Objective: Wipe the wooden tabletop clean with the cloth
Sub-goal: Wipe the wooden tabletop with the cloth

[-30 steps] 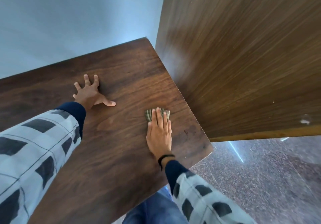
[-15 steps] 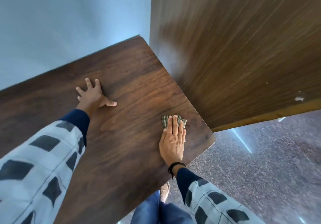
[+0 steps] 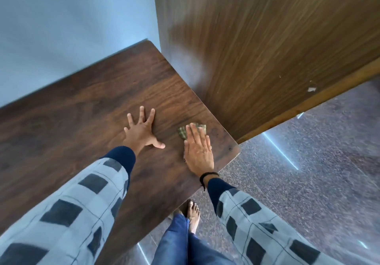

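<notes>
Dark wooden table [image 3: 82, 121], running from the left edge of the frame to a rounded corner right of centre.

Cloth [image 3: 182, 133]: small, folded, greenish check. Flat on the table near that right-hand corner, just above centre frame. Mostly covered; only the far edge and left corner showing past the fingertips.

Right hand [image 3: 198, 149]: palm down on the cloth, fingers straight and side by side, pressing it to the wood. Grip not closed round anything, cloth held by flat pressure alone. Black band [image 3: 208, 175] at the wrist.

Left hand [image 3: 141, 133]: just left of the cloth, apart from it. Planted on bare wood, grip wide apart, fingers fanned toward the top of the frame, thumb out toward the right hand. Nothing held.

Sleeves: pale grey check with dark squares, navy cuffs; left sleeve [image 3: 67, 213] filling lower left, right sleeve [image 3: 257, 219] lower right.

Pale blue wall [image 3: 72, 28], upper left, meeting the far edge of the table.

Tall brown wood-grain panel [image 3: 267, 49], upper right, upright against the table's right side; small white chip [image 3: 311, 89] near its lower edge.

Speckled grey floor [image 3: 308, 172], right and bottom. Bare foot [image 3: 193, 213] and blue jeans leg [image 3: 181, 244] at bottom centre, beside the near edge of the table.
</notes>
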